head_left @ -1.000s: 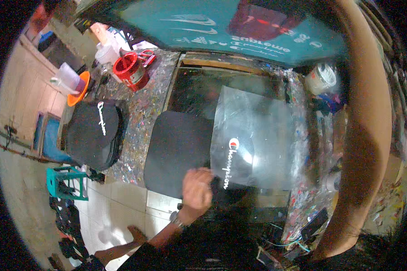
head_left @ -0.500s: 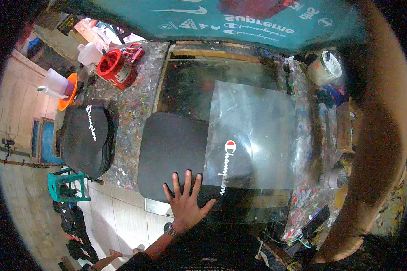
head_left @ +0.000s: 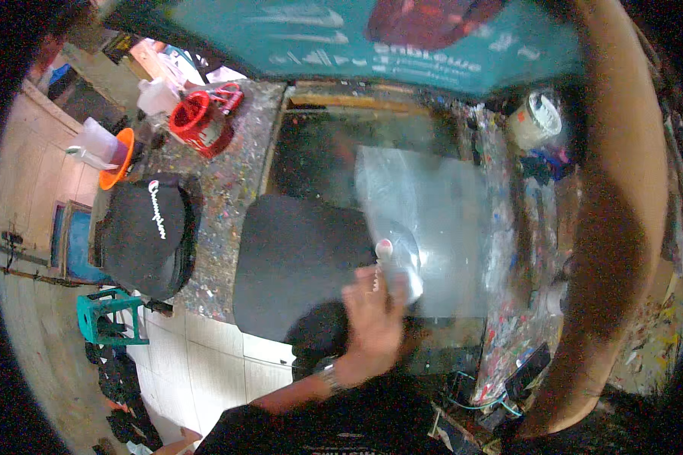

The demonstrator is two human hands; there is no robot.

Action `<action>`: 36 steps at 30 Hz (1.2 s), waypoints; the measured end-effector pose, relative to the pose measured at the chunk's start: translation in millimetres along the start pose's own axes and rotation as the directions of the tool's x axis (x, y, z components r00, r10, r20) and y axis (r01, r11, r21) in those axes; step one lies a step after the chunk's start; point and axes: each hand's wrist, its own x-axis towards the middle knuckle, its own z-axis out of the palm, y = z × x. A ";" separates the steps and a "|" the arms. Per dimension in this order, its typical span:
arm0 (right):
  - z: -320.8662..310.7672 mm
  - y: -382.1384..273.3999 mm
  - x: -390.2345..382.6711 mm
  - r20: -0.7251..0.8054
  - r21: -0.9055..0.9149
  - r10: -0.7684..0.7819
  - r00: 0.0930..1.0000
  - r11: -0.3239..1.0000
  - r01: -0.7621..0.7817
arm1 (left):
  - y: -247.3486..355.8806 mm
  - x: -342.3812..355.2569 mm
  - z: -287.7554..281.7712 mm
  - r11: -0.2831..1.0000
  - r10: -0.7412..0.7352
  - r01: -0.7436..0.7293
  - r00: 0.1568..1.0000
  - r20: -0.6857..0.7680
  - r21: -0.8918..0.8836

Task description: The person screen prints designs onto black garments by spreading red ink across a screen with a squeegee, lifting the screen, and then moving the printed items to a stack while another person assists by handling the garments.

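1. My L hand (head_left: 375, 326): fingers loosely spread by logo (head_left: 384, 249); R hand's outta view, can't tell.
2. Blk piece (head_left: 303, 258) on tabletop (head_left: 224, 227), partly under clear sheet (head_left: 455, 227); prob light, floppy, I'd grab L edge.

Mid-worktop (head_left: 222, 227), a cloth (head_left: 296, 262) lies with its right part under a plastic sheet (head_left: 459, 220). To their left sits a cloth pile (head_left: 140, 246) — a bucket (head_left: 211, 139) beyond it, a stool (head_left: 91, 318) on the near-left floor (head_left: 205, 353). A printing screen (head_left: 228, 34) spans the far side — a tub (head_left: 529, 127) at far right.
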 end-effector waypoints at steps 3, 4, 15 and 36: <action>-15.3 -1.7 -7.5 0.077 -0.001 0.042 0.996 0.999 -0.042 | 23.2 39.1 -28.9 -0.176 -0.005 -0.161 0.987 -0.163 -0.971; -23.0 -21.8 -28.1 0.044 -0.079 0.162 0.986 0.984 -0.158 | 5.6 60.8 -58.0 -0.154 0.161 -0.046 0.984 -0.071 -0.987; 110.0 -96.4 -276.9 -0.177 0.045 -0.104 0.979 0.993 0.113 | -201.3 16.6 -143.2 0.991 0.028 -0.076 0.927 -0.373 -0.113; 199.3 -50.6 -290.2 0.659 0.172 -0.041 0.751 0.980 -0.097 | -178.8 -34.9 1.8 0.903 -0.019 -0.103 0.960 -0.280 -0.417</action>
